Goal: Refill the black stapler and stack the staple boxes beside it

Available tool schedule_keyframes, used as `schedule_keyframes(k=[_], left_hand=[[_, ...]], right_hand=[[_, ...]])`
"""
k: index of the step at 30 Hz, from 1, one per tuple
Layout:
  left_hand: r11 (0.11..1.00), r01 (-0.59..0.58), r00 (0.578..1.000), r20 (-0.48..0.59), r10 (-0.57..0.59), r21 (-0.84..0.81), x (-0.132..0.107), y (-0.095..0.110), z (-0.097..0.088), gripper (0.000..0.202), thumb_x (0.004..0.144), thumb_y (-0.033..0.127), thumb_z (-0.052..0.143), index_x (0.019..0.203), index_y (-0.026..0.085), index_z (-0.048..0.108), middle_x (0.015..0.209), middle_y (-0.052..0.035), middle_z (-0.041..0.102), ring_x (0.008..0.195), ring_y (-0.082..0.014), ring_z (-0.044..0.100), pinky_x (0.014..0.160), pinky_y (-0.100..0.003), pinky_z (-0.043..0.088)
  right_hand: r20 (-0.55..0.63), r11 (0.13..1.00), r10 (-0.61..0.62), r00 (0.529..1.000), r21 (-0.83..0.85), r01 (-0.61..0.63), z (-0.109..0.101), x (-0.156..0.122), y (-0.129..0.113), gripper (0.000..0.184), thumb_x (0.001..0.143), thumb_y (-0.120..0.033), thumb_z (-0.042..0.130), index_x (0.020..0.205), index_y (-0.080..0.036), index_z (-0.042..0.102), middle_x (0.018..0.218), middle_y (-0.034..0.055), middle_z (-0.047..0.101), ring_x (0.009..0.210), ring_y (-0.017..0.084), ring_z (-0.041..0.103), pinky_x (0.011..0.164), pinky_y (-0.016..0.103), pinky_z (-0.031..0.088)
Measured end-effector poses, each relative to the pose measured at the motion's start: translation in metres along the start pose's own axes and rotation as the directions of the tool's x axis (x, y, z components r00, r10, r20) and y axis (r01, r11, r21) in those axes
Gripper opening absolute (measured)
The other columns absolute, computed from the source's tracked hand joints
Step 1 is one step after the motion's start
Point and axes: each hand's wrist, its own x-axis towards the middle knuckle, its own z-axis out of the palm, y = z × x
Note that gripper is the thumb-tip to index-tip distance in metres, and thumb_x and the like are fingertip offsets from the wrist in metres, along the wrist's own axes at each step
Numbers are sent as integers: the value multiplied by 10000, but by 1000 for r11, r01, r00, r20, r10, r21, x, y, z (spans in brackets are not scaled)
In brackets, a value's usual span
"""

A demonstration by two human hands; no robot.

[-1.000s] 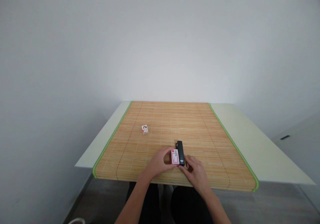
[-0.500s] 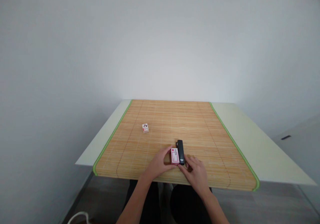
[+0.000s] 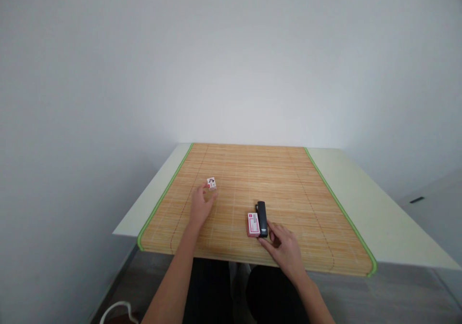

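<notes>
A black stapler (image 3: 262,219) lies lengthwise near the front of the bamboo mat. Against its left side sits a white-and-red box (image 3: 253,224), which looks stacked on another red one. My right hand (image 3: 285,248) has its thumb at the stapler's near end and its bent fingers along the right side, gripping it. Farther off to the left is a smaller white box with red and dark print (image 3: 211,183). My left hand (image 3: 201,206) is just below this small box, thumb and fingers apart, with the fingertips close to its left and near edges; whether they touch it I cannot tell.
The bamboo mat (image 3: 238,170) with green edging covers the middle of a white table (image 3: 346,179). A plain wall rises behind the table. My legs are under the front edge, and a white cable-like loop (image 3: 119,304) shows at the lower left.
My left hand has let go of the white-and-red box beside the stapler and moved left and away from me to the small box. My right hand stays at the stapler.
</notes>
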Motion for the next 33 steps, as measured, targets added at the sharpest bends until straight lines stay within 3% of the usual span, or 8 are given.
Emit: schedule_keyframes(k=[5, 9, 18, 26, 30, 33], left_hand=[[998, 63, 997, 41, -63, -11, 59, -14, 0, 463, 974, 427, 550, 1351, 162, 591, 1367, -127, 628, 1198, -264, 606, 1060, -432, 461], [998, 38, 990, 138, -31, -44, 64, -7, 24, 356, 961, 407, 574, 1214, 196, 705, 1217, -108, 727, 1047, -256, 676, 984, -422, 510], [982, -44, 945, 310, 101, -185, -2, 39, 88, 375, 967, 444, 581, 1258, 257, 727, 1209, -82, 752, 1074, -265, 702, 992, -424, 531], [970, -58, 935, 328, 136, -236, -45, 63, 100, 396, 1009, 464, 506, 1297, 267, 693, 1344, -78, 688, 1256, -255, 630, 1136, -464, 448], [959, 57, 968, 251, 15, -277, -68, 70, 107, 492, 1045, 531, 397, 1425, 278, 581, 1509, -72, 556, 1427, -230, 489, 1227, -460, 345], [903, 215, 959, 256, -123, -372, -83, 78, 117, 606, 1043, 616, 309, 1526, 281, 455, 1587, -70, 462, 1468, -245, 440, 1210, -455, 375]], right_hand=[[2, 1000, 5, 1000, -17, -5, 1, 0, 0, 521, 913, -509, 654, 1370, -262, 620, 799, 30, 642, 762, 234, 603, 734, 361, 470], [3, 999, 17, 1000, -46, -16, 3, -1, 1, 547, 901, -522, 679, 1377, -262, 612, 810, 28, 641, 776, 236, 601, 752, 363, 464], [-12, 996, 2, 1000, -95, -4, 7, -1, 3, 539, 893, -564, 682, 1335, -258, 642, 811, 37, 646, 780, 245, 592, 752, 365, 448], [-24, 990, 8, 1000, -139, -11, 8, -1, 0, 523, 896, -580, 677, 1306, -257, 654, 812, 44, 645, 798, 256, 597, 754, 360, 427], [-19, 990, 16, 1000, -142, -18, 7, -1, -2, 527, 900, -582, 675, 1318, -263, 640, 821, 40, 644, 800, 254, 591, 767, 362, 425], [-15, 990, 18, 1000, -141, -20, 6, -1, -3, 525, 900, -578, 677, 1317, -261, 641, 825, 39, 644, 806, 250, 589, 764, 356, 423]])
